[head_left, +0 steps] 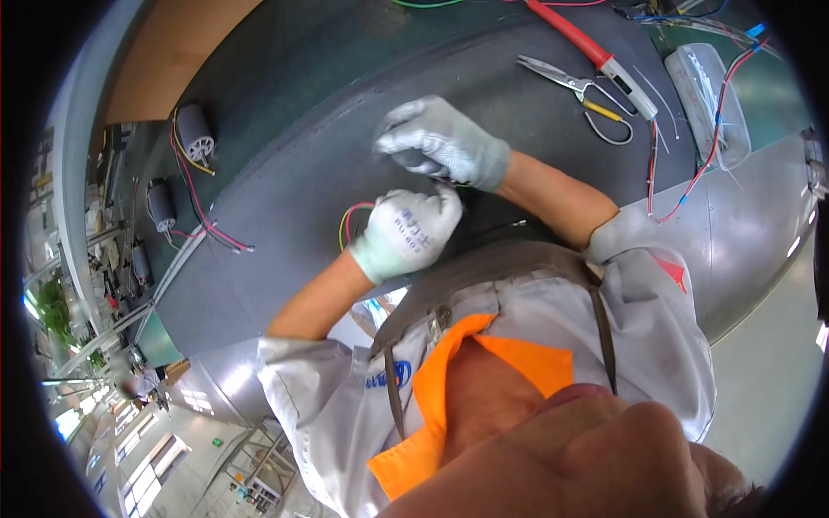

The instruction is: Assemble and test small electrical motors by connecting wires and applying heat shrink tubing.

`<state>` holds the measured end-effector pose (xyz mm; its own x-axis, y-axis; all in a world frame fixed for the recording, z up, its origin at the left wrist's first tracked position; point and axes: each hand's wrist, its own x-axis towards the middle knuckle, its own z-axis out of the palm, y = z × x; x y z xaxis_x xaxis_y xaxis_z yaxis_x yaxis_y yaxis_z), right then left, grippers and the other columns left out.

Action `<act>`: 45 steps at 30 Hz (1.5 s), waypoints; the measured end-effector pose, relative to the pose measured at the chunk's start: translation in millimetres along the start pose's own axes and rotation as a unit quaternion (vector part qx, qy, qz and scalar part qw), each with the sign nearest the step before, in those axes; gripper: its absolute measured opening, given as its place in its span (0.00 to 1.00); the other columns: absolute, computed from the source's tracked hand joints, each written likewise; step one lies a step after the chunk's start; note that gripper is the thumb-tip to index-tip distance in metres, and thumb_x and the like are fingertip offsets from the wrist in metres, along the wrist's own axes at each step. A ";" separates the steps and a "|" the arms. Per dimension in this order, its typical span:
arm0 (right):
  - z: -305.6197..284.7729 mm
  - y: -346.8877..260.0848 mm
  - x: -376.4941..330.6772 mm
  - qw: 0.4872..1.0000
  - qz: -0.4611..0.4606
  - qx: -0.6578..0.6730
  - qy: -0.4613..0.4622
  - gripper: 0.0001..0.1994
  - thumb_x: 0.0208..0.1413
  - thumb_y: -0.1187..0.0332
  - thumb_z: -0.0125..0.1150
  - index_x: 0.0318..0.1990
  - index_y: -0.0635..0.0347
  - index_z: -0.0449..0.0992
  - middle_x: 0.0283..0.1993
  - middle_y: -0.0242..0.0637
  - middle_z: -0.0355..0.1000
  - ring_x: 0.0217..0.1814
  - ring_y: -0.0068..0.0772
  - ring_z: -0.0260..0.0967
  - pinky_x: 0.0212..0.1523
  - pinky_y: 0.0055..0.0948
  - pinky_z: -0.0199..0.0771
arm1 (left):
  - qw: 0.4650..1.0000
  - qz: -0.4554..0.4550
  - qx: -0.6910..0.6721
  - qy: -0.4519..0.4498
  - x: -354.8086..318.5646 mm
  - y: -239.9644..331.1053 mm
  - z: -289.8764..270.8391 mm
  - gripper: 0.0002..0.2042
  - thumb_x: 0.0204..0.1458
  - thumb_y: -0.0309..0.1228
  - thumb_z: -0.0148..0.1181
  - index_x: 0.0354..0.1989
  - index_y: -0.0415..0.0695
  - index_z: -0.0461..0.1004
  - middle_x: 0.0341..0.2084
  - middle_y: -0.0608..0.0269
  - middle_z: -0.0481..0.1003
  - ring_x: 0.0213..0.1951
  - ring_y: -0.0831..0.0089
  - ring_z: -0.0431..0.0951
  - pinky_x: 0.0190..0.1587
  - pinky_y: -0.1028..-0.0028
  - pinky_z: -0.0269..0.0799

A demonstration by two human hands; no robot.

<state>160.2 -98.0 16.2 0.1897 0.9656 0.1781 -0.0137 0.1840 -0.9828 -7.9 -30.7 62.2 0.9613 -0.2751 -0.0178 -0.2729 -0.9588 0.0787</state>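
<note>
Both my hands wear white-grey work gloves and meet close together over the dark mat (294,181). My left hand (408,229) is closed, its thumb and finger pinched towards the right hand. Red and yellow wires (349,220) loop out from beside its wrist and run into the fist. My right hand (445,142) curls over a dark grey rounded part (416,161), mostly hidden by the glove. A short bit of green-yellow wire shows under the right palm. Whether the wires join the grey part is hidden by the gloves.
Grey cylindrical motors with wires, one (194,129) and another (161,205), stand at the left. At the right lie scissors (579,86), a red-and-white pen-shaped tool (604,60) and a clear plastic box (704,104). A small metal piece (517,224) lies near the bench's front edge.
</note>
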 end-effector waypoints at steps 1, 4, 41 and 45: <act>-8.5 -5.0 6.2 1.000 -0.001 -0.006 0.006 0.12 0.64 0.63 0.59 0.42 0.66 0.79 0.32 0.38 0.73 0.22 0.28 0.67 0.34 0.30 0.72 | 0.999 -0.025 0.026 -0.006 1.6 -4.6 3.3 0.18 0.45 0.31 0.56 0.45 0.35 0.73 0.18 0.62 0.74 0.19 0.68 0.78 0.19 0.66 0.70; -23.5 -25.1 -13.7 0.982 0.160 0.039 0.093 0.17 0.60 0.58 0.65 0.43 0.67 0.79 0.38 0.34 0.76 0.35 0.25 0.74 0.40 0.30 0.76 | 0.993 -0.038 0.107 -0.022 1.5 8.1 -5.2 0.17 0.48 0.30 0.57 0.46 0.33 0.73 0.18 0.63 0.73 0.19 0.69 0.76 0.21 0.65 0.71; -15.0 -85.4 -112.4 0.771 0.209 -0.591 -0.114 0.33 0.54 0.50 0.67 0.62 0.60 0.65 0.40 0.50 0.77 0.43 0.58 0.75 0.43 0.47 0.75 | 0.898 -0.126 -0.303 0.293 44.9 -72.2 -30.5 0.14 0.53 0.36 0.68 0.27 0.36 0.75 0.25 0.51 0.70 0.30 0.57 0.74 0.34 0.61 0.68; -30.4 -72.9 -131.2 0.745 0.217 -0.628 -0.054 0.33 0.53 0.49 0.67 0.60 0.58 0.66 0.34 0.49 0.76 0.39 0.56 0.77 0.39 0.47 0.75 | 0.814 -0.082 -0.517 0.253 -35.2 -99.7 -32.3 0.17 0.62 0.32 0.58 0.56 0.36 0.76 0.48 0.57 0.80 0.49 0.73 0.79 0.55 0.74 0.73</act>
<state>166.2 -243.6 63.0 0.3538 0.9058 -0.2329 0.8924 -0.4015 -0.2059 -13.3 76.9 87.2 0.9460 0.1646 0.2792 -0.2125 -0.3354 0.9178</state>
